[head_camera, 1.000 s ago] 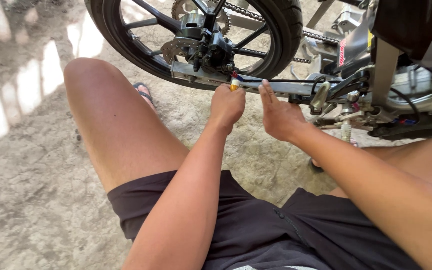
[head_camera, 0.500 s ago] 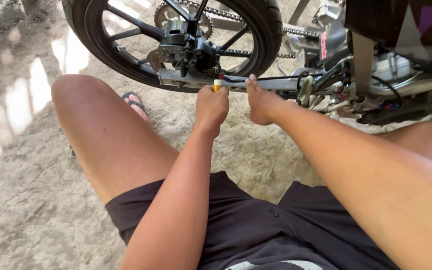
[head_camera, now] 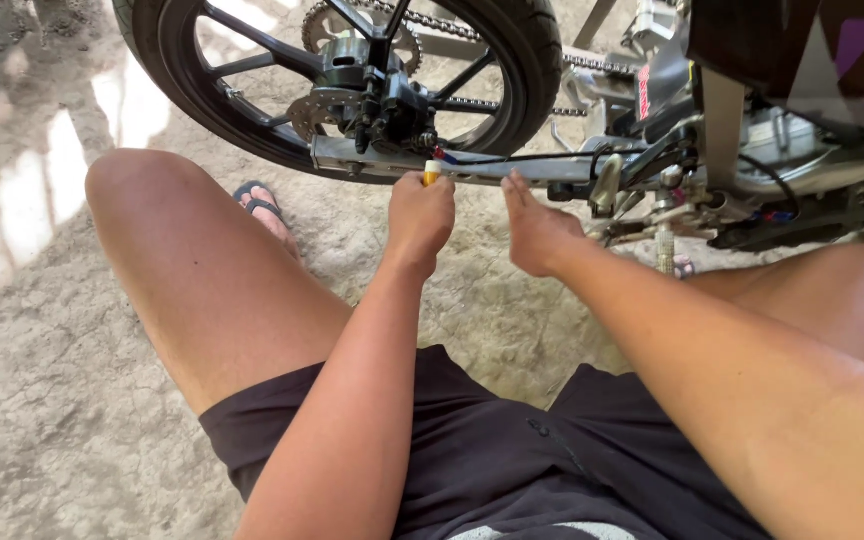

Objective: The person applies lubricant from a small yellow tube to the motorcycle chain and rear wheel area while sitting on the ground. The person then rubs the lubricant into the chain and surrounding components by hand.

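- The left hand (head_camera: 420,215) is curled into a fist around a small tool with a yellow handle (head_camera: 433,172); only the handle's top shows above the knuckles, so what kind of tool it is cannot be told.
- That handle tip sits right against the underside of the grey swingarm (head_camera: 512,168) of a motorcycle, just below the rear brake caliper (head_camera: 392,115).
- The right hand (head_camera: 537,232) holds nothing: its fingers are stretched out together, the fingertips touching the swingarm just beside the tool.
- The two hands are near each other, the tool between them and the metal bar.
- Above them stand the black rear wheel (head_camera: 342,75), its sprocket and the drive chain (head_camera: 472,25).
- The person squats on a sandy concrete floor (head_camera: 42,400), bare knees either side, a sandalled foot (head_camera: 264,210) beneath the wheel.
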